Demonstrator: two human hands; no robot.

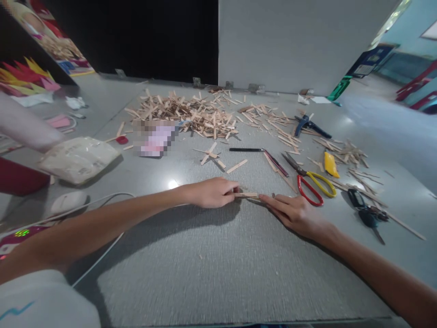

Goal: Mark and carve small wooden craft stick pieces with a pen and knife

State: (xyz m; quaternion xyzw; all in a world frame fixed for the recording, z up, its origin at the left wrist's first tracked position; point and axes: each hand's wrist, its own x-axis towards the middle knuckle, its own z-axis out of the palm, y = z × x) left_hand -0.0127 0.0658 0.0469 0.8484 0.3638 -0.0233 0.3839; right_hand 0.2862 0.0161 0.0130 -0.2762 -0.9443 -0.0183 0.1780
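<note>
Fingers of your left hand [212,192] pinch one end of a short wooden stick [246,195] lying on the grey worktop [218,273]; your right hand [296,213] lies flat, fingertips touching its other end. Red-and-yellow scissors [311,182] lie just beside.

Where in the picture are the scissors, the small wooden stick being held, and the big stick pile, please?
scissors [316,184]: head view, on the red and yellow handle loops.
small wooden stick [246,195]: head view, on its bare middle.
stick pile [184,114]: head view, on the heap's centre.

Bare forearms, no rings or watch on hands; white garment [44,298] with blue zigzag mark.
</note>
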